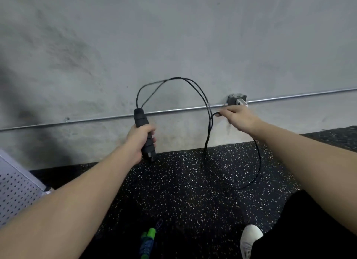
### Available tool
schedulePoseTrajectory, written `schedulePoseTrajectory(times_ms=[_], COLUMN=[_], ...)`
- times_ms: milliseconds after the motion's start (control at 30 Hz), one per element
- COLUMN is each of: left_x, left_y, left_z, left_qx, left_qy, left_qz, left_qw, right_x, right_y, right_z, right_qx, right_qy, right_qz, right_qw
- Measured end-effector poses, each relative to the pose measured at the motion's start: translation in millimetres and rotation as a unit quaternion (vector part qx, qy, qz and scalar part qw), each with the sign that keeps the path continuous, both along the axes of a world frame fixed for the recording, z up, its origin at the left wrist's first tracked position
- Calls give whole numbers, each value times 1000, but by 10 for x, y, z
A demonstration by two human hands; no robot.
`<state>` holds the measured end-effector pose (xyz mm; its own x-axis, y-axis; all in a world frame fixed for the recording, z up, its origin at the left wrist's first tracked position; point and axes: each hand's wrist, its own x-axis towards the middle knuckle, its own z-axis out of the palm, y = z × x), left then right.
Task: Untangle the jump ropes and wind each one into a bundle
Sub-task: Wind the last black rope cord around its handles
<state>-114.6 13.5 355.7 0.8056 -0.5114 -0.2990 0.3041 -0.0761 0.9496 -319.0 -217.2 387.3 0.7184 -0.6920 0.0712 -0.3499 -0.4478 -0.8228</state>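
My left hand (139,138) grips the black foam handles (144,131) of a jump rope, held upright. A thin black rope (190,84) arcs from the handles' top over to the right and hangs down in loops toward the floor. My right hand (238,117) pinches the rope at its fingertips, out to the right of the handles. One loop trails below my right forearm down to the floor. A second jump rope with green and blue handles (147,241) lies on the floor at the bottom edge.
A grey concrete wall (173,36) stands close ahead, with a metal conduit (96,120) and an outlet box (237,100) along it. Black speckled rubber floor (183,200) lies below. A perforated metal bench (17,191) sits at left. My white shoe (250,239) shows bottom right.
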Motion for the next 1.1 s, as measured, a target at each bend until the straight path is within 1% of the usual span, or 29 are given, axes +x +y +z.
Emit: schedulePoseTrajectory(times_ms=[67,100,167,233,267,300,333,400,433,500,567,600,667,733,800,933,1100], left_x=[-6,-15,-26,-23,-20,-31,-35,-50,-52,-57,-76,-98,-155,-263,-394,-595,-632], left_y=[27,29,36,31,24,18,8,-10,-21,-48,-81,-99,-135,-194,-283,-424,-468], left_z=[31,60,115,127,115,103,85,56,39,4,-16,-10,4,37,78,141,93], left_qx=[20,27,35,38,36,33,33,35,31,20,9,0,-17,-39,-65,-80,-81], left_qy=[-97,-145,-215,-238,-236,-230,-224,-208,-199,-181,-163,-144,-108,-94,-106,-173,-176], left_qz=[-8,-16,-45,-74,-82,-87,-89,-90,-91,-90,-87,-91,-116,-144,-155,-171,-188], left_qw=[995,989,975,968,968,969,970,973,975,979,983,985,987,984,980,967,963], right_x=[-57,-89,-149,-183,-188,-184,-170,-118,-78,8,78,90,111,117,139,199,240], right_y=[-105,-147,-202,-195,-170,-138,-113,-69,-63,-50,-19,0,32,85,140,293,345], right_z=[-63,-112,-221,-275,-281,-275,-262,-211,-197,-161,-125,-99,-66,-3,48,111,142], right_qx=[-45,-35,11,39,64,93,102,69,65,131,208,229,250,276,293,308,262], right_qy=[53,79,138,191,196,188,175,147,115,30,-38,-55,-82,-113,-126,-100,-82], right_qz=[-42,-53,-36,4,25,43,52,66,69,63,76,88,124,159,188,233,200], right_qw=[997,995,990,981,978,977,978,984,989,989,974,968,957,941,929,917,941])
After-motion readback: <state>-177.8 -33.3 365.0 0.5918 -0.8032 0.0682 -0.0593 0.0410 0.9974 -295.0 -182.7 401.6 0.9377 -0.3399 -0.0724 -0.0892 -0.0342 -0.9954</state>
